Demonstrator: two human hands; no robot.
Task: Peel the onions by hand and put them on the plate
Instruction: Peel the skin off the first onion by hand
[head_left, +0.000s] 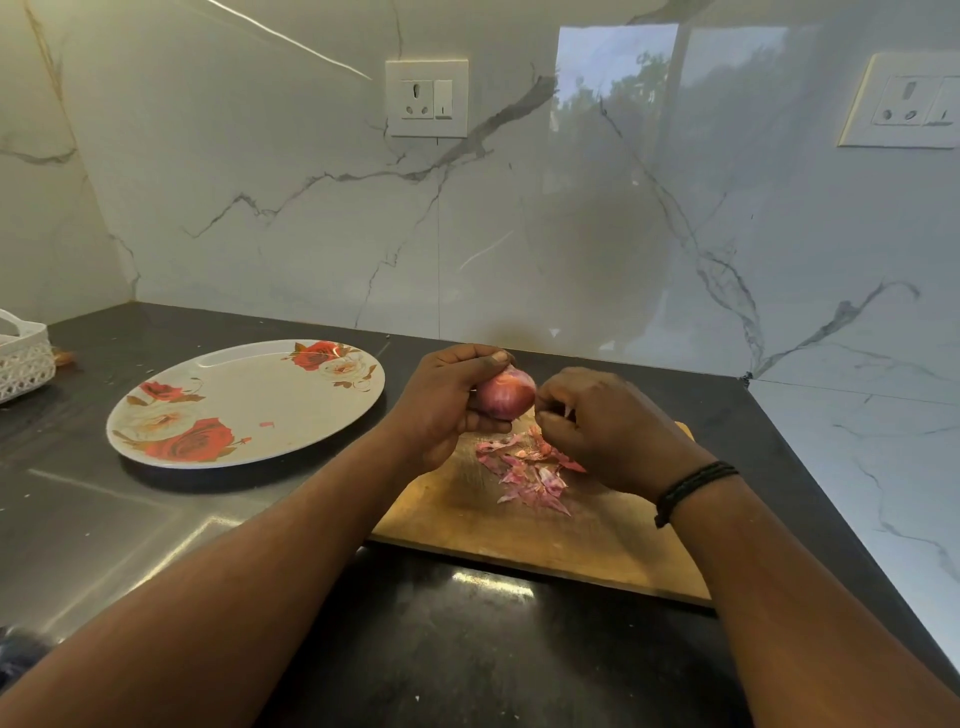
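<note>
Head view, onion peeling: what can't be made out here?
- Onion: its left side is hidden inside the left hand, so how much skin remains is unclear.
- Right hand: fingertips curl out of sight; whether they pinch a peel cannot be told.
- Basket: cut off by the left edge, contents unseen.
- Board: partly covered by both arms.
- Speck on the plate: too small to identify.

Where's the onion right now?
In the head view, the onion is held in the left hand, above the far edge of the cutting board, right of the plate; the right hand picks at its skin.
</note>
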